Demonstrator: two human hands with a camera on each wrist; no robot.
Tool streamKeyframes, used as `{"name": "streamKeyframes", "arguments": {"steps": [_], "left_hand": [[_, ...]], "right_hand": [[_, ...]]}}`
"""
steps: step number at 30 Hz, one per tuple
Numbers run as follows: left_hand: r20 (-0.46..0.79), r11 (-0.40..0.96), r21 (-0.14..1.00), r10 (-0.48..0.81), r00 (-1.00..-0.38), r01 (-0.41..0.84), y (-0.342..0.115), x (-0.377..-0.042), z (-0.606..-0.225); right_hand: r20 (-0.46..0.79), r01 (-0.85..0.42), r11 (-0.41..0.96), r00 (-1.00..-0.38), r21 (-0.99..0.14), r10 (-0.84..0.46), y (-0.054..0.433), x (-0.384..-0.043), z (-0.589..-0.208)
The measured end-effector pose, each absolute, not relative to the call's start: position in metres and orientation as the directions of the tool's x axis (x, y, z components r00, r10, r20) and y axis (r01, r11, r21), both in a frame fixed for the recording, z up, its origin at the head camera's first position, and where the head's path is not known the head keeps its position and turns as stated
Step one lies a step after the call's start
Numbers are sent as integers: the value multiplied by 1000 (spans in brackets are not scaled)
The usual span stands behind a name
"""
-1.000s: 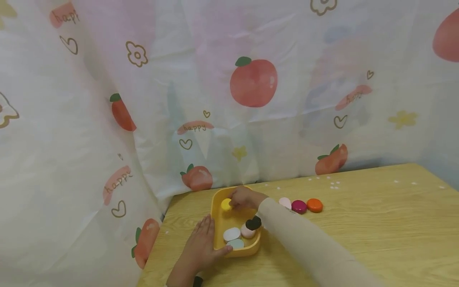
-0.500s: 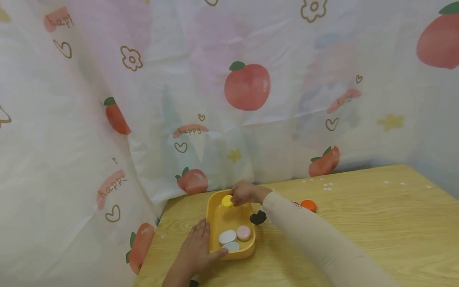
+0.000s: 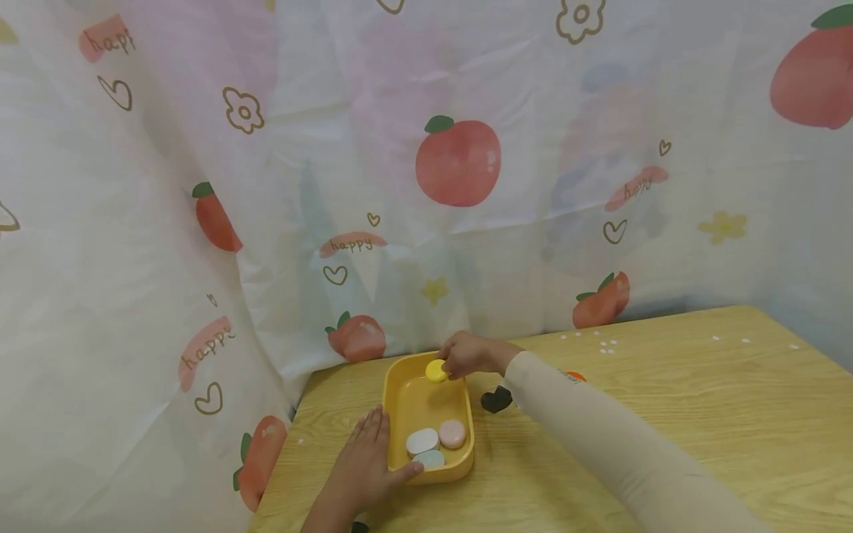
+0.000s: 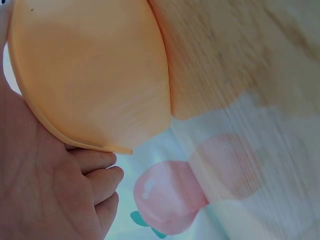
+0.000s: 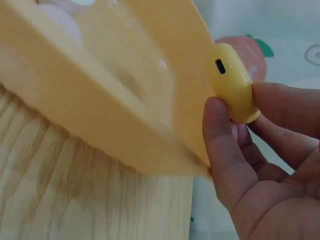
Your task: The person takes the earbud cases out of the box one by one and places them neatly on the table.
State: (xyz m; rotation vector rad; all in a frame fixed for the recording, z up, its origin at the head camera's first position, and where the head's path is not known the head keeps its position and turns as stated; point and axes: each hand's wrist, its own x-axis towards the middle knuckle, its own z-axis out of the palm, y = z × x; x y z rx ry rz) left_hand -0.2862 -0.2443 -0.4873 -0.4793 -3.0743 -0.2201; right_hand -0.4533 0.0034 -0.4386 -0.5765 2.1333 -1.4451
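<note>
A yellow earbud case (image 5: 231, 82) with a small port slot is pinched between the thumb and fingers of my right hand (image 3: 469, 354). It hangs at the far right end of the yellow tray (image 3: 464, 465), slightly lifted in the head view. My left hand (image 3: 363, 459) lies along the tray's left wall, fingers straight, with the thumb at the near rim. Inside the tray's near end sit a white oval case (image 3: 423, 442), a pale pink round case (image 3: 452, 434) and a pale green case (image 3: 429, 459), the last partly behind my left thumb.
An orange case (image 3: 576, 377) shows just behind my right sleeve, which hides what lies around it. A patterned curtain (image 3: 533, 244) hangs along the back and left of the wooden table (image 3: 700, 414). Small white marks (image 3: 608, 346) dot the table's far side.
My right hand has moved up and to the right with the yellow earbud case, from low in the tray toward its far right rim. My left hand stays at the tray.
</note>
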Motion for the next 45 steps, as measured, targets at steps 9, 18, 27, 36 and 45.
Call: {"name": "streamKeyframes", "arguments": {"steps": [9, 18, 27, 36, 45], "left_hand": [[48, 943, 134, 300, -953, 303, -244, -284, -492], [56, 940, 159, 297, -953, 302, -245, -280, -493], [76, 940, 163, 290, -954, 299, -245, -279, -497], [67, 942, 167, 284, -957, 291, -244, -281, -496], [83, 936, 148, 310, -947, 319, -246, -283, -488]], "right_hand": [[-202, -18, 326, -751, -945, -629, 25, -456, -438], [-221, -18, 334, -718, -942, -660, 43, -455, -437], [-210, -57, 350, -707, -935, -675, 59, -454, -436], [-214, -37, 346, -724, -937, -656, 85, -462, -442], [-209, -20, 339, -753, -941, -624, 113, -458, -438]]}}
